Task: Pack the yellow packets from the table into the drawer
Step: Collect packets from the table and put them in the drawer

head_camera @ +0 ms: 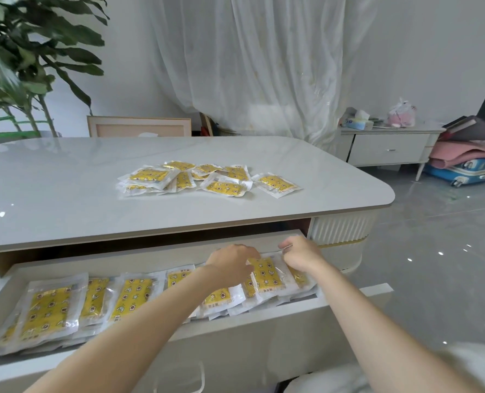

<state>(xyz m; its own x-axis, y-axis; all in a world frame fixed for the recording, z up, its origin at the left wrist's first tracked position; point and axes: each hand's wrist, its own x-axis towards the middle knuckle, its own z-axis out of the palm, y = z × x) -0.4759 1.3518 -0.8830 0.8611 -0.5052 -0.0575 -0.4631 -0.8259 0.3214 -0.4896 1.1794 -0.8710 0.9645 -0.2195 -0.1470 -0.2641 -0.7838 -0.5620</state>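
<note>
Many yellow packets [48, 307] already lie overlapped along the open drawer [264, 316], filling it from its nine o'clock end towards three o'clock. At that end the left hand [231, 262] and right hand [301, 256] meet over one packet [265, 275]. The fingers [286, 246] of both curl at its upper edge, apparently pinching it to settle it into the row. Beyond, at twelve o'clock from the hands, a loose pile [207, 178] of roughly a dozen sits on the desk [65, 180]. I judge the packing well past halfway, with that pile left to move.
</note>
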